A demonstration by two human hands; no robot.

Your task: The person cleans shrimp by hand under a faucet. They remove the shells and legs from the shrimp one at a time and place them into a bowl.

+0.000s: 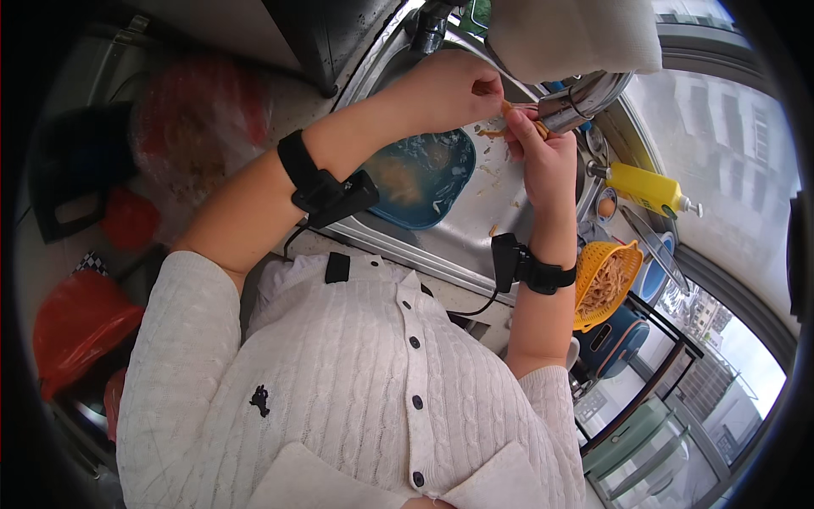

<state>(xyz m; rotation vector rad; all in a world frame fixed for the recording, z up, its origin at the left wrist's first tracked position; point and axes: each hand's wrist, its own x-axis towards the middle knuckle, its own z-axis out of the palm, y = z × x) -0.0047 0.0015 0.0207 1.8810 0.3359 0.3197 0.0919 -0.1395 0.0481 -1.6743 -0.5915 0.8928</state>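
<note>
Over the sink, my left hand [461, 92] and my right hand [544, 156] meet fingertip to fingertip. Between them they pinch a thin yellowish-brown strip of food [507, 107]; its exact kind is unclear. More of it hangs loose to the left of my right fingers and shows beside the thumb. Below my left wrist, a blue plastic basin [426, 184] of cloudy water stands in the stainless-steel sink [480, 232]. Small yellowish scraps lie on the sink floor. Just beyond my right hand is a shiny metal cylinder [569, 105], partly hidden by the fingers.
A yellow plastic basket [636, 257] of pale strips sits right of my forearm. A yellow pump bottle [645, 188] and a small bowl with an egg [606, 207] line the window side. White cloth [575, 35] hangs above the hands. Plastic bags [197, 121] lie left.
</note>
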